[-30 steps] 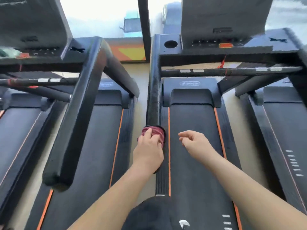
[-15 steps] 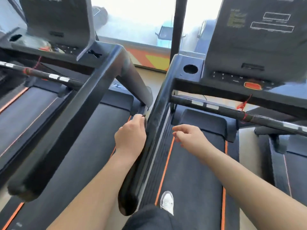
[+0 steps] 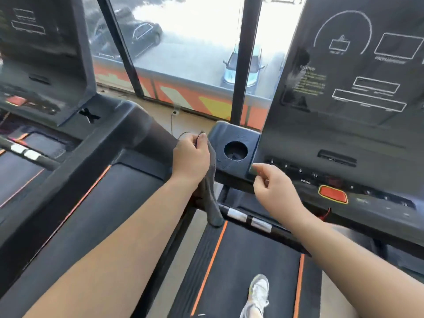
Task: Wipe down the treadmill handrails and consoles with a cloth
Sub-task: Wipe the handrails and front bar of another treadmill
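Note:
My left hand (image 3: 190,157) grips a dark grey cloth (image 3: 212,203) at the left corner of the treadmill console (image 3: 358,138), right beside the round cup holder (image 3: 235,150). The cloth hangs down from my fist past the top of the left handrail, which my hand and forearm mostly hide. My right hand (image 3: 273,189) hovers with loosely curled fingers and holds nothing, just in front of the console's button row, left of the red stop button (image 3: 332,193). A crossbar (image 3: 250,220) with silver grip sensors runs below my hands.
A second treadmill stands on the left, with its own console (image 3: 39,53) and a thick black handrail (image 3: 91,180) close to my left forearm. Windows with black posts (image 3: 241,65) stand ahead. My white shoe (image 3: 258,294) is on the orange-edged belt.
My left hand slid with the cloth up the left handrail from its near end to the console's corner. My right hand moved forward to the button row, and the view came closer to the console.

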`<action>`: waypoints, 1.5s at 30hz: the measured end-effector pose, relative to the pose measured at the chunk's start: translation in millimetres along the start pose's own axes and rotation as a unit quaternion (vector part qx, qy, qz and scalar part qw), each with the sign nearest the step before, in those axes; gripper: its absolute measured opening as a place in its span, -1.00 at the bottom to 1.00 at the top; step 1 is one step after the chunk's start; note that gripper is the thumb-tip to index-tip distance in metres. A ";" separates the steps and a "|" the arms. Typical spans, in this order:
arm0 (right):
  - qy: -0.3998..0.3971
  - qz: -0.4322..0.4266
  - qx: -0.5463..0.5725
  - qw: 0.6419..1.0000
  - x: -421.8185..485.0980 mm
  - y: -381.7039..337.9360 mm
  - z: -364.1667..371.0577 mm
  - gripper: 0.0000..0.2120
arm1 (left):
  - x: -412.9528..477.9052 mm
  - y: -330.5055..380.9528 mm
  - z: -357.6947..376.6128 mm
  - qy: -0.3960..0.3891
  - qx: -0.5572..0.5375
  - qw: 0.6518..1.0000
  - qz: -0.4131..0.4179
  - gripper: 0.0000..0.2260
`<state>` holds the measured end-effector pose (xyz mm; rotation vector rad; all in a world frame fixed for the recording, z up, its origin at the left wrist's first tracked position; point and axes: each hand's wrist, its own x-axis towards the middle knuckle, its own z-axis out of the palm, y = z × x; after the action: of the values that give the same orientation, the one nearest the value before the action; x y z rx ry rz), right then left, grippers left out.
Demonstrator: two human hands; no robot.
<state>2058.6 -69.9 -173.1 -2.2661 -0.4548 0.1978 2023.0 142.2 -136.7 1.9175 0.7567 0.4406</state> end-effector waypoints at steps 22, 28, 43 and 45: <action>0.074 -0.149 -0.228 0.959 154.0 78.2 51.6 -0.54 | 84.4 -62.7 168.7 -0.291 0.406 0.830 0.248 -0.54; 0.082 -0.141 -0.256 0.953 152.3 81.0 57.8 -0.53 | 121.9 -67.2 123.8 -0.309 0.469 0.674 0.479 -0.55; 0.063 -0.107 -0.336 0.934 148.6 88.9 40.3 -0.50 | 117.3 -1.0 184.2 -0.300 0.506 0.801 0.107 -0.68; 0.059 -0.105 -0.334 0.935 147.2 88.7 40.9 -0.50 | 117.2 -15.8 171.5 -0.312 0.534 0.750 0.233 -0.71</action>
<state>2205.9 -39.9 -265.9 -2.8393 -0.7858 -0.2415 2206.9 111.5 -229.8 3.0933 -0.0219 -0.5093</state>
